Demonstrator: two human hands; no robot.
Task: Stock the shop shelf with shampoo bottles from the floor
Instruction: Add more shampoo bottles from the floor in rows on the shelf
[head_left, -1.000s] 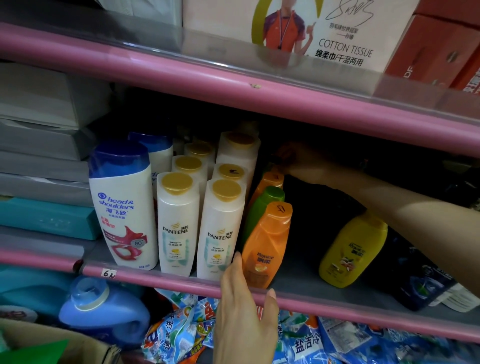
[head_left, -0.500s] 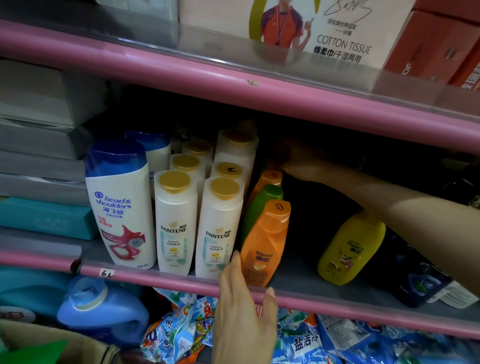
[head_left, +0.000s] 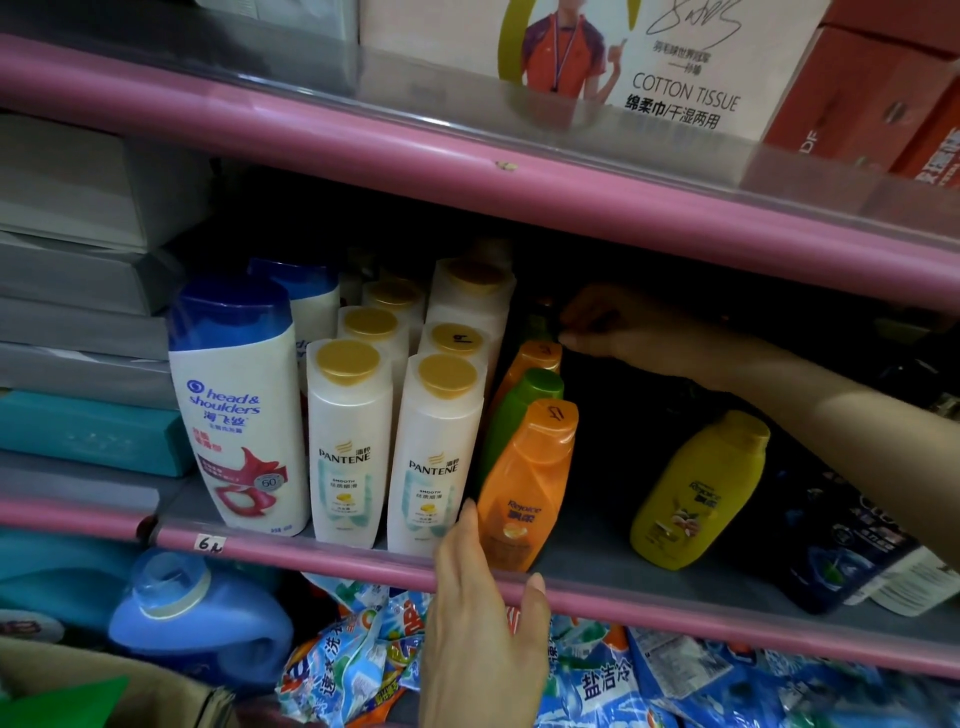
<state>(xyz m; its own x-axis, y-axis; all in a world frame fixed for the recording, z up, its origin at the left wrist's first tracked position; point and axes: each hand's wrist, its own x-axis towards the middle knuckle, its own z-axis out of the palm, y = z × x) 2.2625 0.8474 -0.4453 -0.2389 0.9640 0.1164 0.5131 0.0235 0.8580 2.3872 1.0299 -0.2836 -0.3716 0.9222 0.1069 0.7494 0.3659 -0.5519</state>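
On the middle shelf stand two Head & Shoulders bottles, several white Pantene bottles, then a row of an orange bottle, a green one and another orange one. A yellow bottle stands apart to the right. My left hand rests flat on the pink shelf edge, fingertips against the front orange bottle. My right hand reaches deep into the dark back of the shelf. Its curled fingers pinch the top of a dim dark bottle behind the orange row.
Grey and teal boxes fill the shelf's left end, and dark blue refill packs lie at the right. A blue detergent jug and detergent bags sit below. Tissue boxes stand on the shelf above.
Both hands stay almost where they were. My right hand has shifted only slightly at the back of the shelf. No bottle has visibly moved.
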